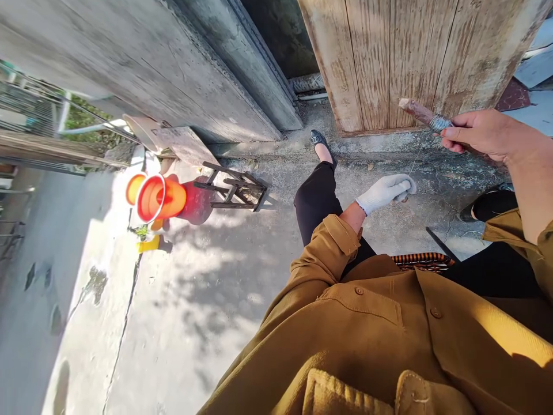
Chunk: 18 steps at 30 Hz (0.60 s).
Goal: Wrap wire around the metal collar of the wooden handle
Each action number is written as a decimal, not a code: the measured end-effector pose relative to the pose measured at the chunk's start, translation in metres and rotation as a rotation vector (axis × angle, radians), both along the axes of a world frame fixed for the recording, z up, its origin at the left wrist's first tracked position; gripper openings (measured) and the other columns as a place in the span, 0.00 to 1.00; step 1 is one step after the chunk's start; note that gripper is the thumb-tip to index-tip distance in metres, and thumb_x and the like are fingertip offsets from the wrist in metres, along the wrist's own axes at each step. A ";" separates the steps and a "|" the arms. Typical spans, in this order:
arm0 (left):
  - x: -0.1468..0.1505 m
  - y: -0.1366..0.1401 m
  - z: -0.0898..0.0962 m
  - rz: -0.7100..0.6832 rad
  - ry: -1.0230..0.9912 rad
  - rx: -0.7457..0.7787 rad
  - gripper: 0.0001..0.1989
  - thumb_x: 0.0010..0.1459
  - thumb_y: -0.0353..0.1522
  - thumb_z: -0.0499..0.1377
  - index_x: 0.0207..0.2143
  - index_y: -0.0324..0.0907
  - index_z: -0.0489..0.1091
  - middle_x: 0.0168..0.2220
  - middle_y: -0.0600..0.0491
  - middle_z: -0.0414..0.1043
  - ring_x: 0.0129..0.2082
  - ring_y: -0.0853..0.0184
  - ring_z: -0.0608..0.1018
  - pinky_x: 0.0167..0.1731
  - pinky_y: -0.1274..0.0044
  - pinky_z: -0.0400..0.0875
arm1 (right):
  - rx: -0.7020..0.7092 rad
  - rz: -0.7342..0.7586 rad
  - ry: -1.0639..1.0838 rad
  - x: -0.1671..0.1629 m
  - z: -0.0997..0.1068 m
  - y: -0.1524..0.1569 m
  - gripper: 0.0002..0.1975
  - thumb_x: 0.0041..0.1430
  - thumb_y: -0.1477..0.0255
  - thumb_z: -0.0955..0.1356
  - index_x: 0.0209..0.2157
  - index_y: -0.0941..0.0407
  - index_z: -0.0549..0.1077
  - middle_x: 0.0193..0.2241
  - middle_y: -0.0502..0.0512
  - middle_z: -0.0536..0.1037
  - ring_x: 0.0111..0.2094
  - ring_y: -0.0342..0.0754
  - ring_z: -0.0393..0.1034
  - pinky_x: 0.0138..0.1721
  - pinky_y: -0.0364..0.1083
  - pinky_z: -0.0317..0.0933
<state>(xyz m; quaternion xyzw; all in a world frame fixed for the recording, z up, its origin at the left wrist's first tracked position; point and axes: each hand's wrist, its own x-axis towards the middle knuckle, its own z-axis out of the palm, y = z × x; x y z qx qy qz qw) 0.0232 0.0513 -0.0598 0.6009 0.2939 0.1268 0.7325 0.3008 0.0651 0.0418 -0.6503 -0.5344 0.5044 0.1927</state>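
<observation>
My right hand point(479, 135), bare, is closed round one end of a short wooden stick point(417, 110) wound with thin silvery wire point(439, 123). The stick's pale tip points left, in front of the wooden boards. A fine strand of the wire hangs from the stick down to my left hand point(386, 191). That hand wears a white knitted glove, and its fingers are pinched together on the strand. The gloved fingertips hide most of what lies between them. Both hands are held apart above the concrete ground.
A weathered wooden door panel point(389, 63) stands before me, beside a grey wall point(129, 69). Left are a dark wooden stool point(235, 187), orange-red buckets point(173, 197) and a yellow object point(148, 244). A woven chair edge point(421, 261) shows beneath me. Concrete point(173, 323) spreads leftward.
</observation>
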 end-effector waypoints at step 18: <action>-0.010 0.009 0.012 0.025 0.263 0.299 0.15 0.72 0.42 0.59 0.42 0.39 0.77 0.43 0.52 0.80 0.45 0.65 0.79 0.55 0.72 0.73 | -0.462 0.940 -0.059 -0.039 -0.037 -0.021 0.18 0.60 0.52 0.78 0.32 0.53 0.77 0.26 0.50 0.74 0.29 0.48 0.67 0.38 0.50 0.59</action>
